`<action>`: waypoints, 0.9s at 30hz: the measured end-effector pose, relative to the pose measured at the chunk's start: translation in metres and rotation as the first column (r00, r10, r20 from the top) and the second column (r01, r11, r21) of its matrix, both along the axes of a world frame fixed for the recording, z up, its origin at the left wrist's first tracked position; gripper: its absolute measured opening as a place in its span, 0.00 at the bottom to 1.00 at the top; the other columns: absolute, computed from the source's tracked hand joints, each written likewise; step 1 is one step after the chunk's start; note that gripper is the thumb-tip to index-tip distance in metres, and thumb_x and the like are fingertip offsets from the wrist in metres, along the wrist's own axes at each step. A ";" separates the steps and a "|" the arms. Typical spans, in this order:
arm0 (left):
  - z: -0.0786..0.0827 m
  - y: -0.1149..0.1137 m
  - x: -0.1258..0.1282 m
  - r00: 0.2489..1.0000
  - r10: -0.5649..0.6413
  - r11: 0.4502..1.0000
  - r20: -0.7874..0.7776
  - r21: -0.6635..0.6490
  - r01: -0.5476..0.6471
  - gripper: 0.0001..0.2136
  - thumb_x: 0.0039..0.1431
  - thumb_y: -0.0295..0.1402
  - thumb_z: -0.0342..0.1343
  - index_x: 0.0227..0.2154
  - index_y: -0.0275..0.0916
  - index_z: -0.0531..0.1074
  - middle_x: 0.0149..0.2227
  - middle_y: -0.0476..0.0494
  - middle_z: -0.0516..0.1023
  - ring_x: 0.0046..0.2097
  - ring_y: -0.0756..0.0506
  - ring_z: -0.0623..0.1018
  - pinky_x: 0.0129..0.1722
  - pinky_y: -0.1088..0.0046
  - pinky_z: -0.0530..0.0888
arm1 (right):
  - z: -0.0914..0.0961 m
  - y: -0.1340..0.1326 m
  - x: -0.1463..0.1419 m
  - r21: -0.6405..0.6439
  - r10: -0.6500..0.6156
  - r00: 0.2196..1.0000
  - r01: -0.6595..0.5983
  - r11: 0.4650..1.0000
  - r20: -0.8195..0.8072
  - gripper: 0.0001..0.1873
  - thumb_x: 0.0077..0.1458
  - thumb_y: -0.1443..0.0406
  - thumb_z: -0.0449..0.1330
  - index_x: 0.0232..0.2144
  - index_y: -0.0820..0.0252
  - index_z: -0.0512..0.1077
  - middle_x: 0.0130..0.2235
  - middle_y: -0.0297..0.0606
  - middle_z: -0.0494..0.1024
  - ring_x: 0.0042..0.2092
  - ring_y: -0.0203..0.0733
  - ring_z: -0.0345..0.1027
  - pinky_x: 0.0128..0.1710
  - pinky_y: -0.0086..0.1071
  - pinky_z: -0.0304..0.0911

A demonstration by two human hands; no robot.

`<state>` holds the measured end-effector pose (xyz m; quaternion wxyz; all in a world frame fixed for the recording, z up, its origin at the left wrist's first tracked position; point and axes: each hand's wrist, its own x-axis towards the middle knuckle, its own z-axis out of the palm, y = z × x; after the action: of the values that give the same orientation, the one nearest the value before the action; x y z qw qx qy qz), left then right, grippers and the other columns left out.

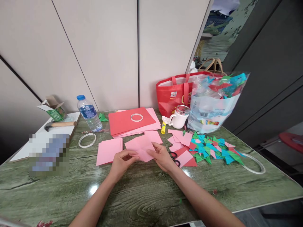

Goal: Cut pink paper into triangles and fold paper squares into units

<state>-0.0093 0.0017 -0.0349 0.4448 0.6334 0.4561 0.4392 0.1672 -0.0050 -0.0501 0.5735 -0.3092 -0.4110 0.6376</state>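
Between my two hands is a sheet of pink paper, held up over the table and creased. My left hand pinches its lower left edge, while my right hand grips the right edge with the thumb on top. To the left lies a stack of pink paper squares. Behind the held sheet is another pink piece. Black-handled scissors lie just right of my right hand, partly covered by pink and red paper pieces.
Folded coloured paper pieces spread on the right beside a white ring. Further back are red sheets, a glue stick, a white mug, a plastic bag and a red bag. A water bottle stands left.
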 end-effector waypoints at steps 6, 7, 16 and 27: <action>-0.004 -0.002 0.005 0.980 -0.001 0.996 0.199 -0.091 0.019 0.35 0.42 0.33 0.63 0.55 0.38 0.58 0.39 0.42 0.78 0.37 0.45 0.77 0.39 0.68 0.74 | -0.003 -0.004 -0.002 0.021 0.036 0.983 -0.040 0.999 0.179 0.22 0.39 0.63 0.66 0.41 0.61 0.71 0.40 0.38 0.76 0.40 0.42 0.69 0.42 0.34 0.63; -0.004 -0.002 0.006 0.972 -0.011 0.995 0.233 -0.095 0.034 0.39 0.42 0.32 0.63 0.58 0.38 0.52 0.39 0.41 0.78 0.37 0.45 0.78 0.39 0.68 0.74 | -0.003 -0.005 -0.001 0.020 0.038 0.972 -0.044 0.999 0.234 0.24 0.38 0.64 0.67 0.41 0.61 0.71 0.40 0.38 0.76 0.40 0.42 0.69 0.41 0.34 0.63; -0.001 -0.003 0.008 0.946 0.009 0.956 0.325 -0.279 0.087 0.40 0.38 0.30 0.66 0.56 0.35 0.54 0.37 0.40 0.80 0.39 0.43 0.78 0.42 0.66 0.72 | -0.005 -0.006 -0.003 -0.013 0.006 0.923 -0.001 1.000 0.385 0.26 0.29 0.62 0.70 0.36 0.64 0.73 0.34 0.38 0.78 0.34 0.43 0.69 0.36 0.33 0.64; -0.008 -0.002 0.007 0.935 0.044 0.931 0.352 -0.353 0.089 0.17 0.39 0.32 0.65 0.35 0.32 0.75 0.33 0.39 0.81 0.34 0.43 0.79 0.37 0.69 0.73 | -0.008 -0.005 -0.007 -0.036 -0.038 0.878 0.063 0.997 0.478 0.16 0.27 0.63 0.69 0.24 0.66 0.74 0.23 0.33 0.74 0.25 0.37 0.64 0.26 0.28 0.60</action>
<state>-0.0019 -0.0006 -0.0430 0.6342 0.4561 0.4345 0.4483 0.1601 -0.0102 -0.0581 0.4631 -0.4816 -0.5150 0.5370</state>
